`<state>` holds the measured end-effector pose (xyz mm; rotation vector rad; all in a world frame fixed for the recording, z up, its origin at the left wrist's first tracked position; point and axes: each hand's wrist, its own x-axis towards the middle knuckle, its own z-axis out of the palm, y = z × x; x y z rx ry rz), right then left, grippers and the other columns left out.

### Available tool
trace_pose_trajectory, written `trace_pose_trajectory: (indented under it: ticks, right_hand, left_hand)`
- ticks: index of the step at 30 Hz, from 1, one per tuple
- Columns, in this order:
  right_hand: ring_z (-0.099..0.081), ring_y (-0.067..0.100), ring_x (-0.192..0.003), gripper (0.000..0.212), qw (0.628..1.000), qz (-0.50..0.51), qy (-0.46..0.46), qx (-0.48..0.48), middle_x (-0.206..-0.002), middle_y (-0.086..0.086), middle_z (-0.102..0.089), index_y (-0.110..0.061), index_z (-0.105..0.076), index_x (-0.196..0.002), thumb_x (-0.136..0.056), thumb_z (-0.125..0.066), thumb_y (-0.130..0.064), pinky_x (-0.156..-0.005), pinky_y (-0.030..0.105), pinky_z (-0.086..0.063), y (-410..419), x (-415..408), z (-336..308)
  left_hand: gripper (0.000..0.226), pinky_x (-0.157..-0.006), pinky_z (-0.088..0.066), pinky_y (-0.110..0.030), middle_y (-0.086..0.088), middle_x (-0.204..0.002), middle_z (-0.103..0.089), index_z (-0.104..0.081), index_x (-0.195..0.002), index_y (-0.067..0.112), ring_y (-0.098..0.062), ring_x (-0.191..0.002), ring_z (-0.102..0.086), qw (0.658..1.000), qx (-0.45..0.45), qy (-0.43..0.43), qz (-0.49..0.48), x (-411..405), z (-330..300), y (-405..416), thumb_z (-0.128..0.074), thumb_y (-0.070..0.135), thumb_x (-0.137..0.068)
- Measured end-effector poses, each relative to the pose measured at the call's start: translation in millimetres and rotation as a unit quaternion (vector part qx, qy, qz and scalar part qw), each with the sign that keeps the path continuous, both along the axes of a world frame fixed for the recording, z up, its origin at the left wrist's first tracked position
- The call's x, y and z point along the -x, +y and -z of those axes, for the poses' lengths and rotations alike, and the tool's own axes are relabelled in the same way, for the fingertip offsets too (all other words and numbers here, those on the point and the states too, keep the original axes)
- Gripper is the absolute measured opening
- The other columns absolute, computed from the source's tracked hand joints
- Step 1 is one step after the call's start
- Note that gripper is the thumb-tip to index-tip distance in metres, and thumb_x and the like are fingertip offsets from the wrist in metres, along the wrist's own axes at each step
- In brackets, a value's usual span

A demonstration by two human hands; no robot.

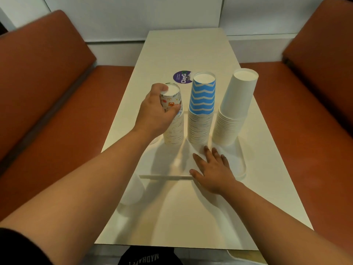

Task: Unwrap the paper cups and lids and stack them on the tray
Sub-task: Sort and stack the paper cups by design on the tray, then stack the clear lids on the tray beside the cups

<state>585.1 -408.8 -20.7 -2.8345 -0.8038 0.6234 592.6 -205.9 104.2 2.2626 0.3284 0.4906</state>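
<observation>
Evidently light and easily crushed, the patterned cup stack [172, 119], standing on the tray [241, 169] upon the counter [187, 46], is gripped near its top by the left hand [154, 113], best gently, while the right hand [214, 173] lies flat, fingers spread.

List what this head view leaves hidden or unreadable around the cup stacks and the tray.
- Patterned cup stack: its left side is covered by the left hand.
- Tray: part of its floor lies under the right hand.
- Purple sticker: small print too tiny; the blue striped stack cuts off its right edge.
- Lids: none identifiable.
</observation>
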Motion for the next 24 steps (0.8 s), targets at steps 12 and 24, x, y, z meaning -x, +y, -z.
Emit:
trace_pose_trajectory:
  ticks: [12,24]
  right_hand:
    - [0.002,0.028,-0.152,0.066,0.998,-0.022,-0.025,-0.055,-0.166,0.006,-0.001,-0.029,-0.021,-0.156,-0.098,-0.036,-0.059,-0.121,0.047,-0.005,1,5,-23]
    - [-0.032,0.018,-0.142,0.053,0.967,-0.072,0.002,-0.243,-0.155,-0.001,-0.034,-0.025,-0.041,-0.146,-0.097,-0.055,-0.04,-0.114,0.033,-0.028,16,48,-46]
  left_hand:
    - [0.054,-0.098,-0.037,-0.028,0.003,-0.145,-0.044,-0.046,-0.138,0.023,-0.016,-0.13,-0.044,0.989,-0.12,0.078,-0.048,62,-22,16,-0.064,0.045,-0.091]
    - [0.095,-0.109,-0.04,-0.043,0.003,-0.154,-0.033,-0.028,-0.149,0.036,-0.023,-0.137,-0.04,0.902,-0.173,0.395,0.004,154,18,41,-0.07,0.07,-0.071]
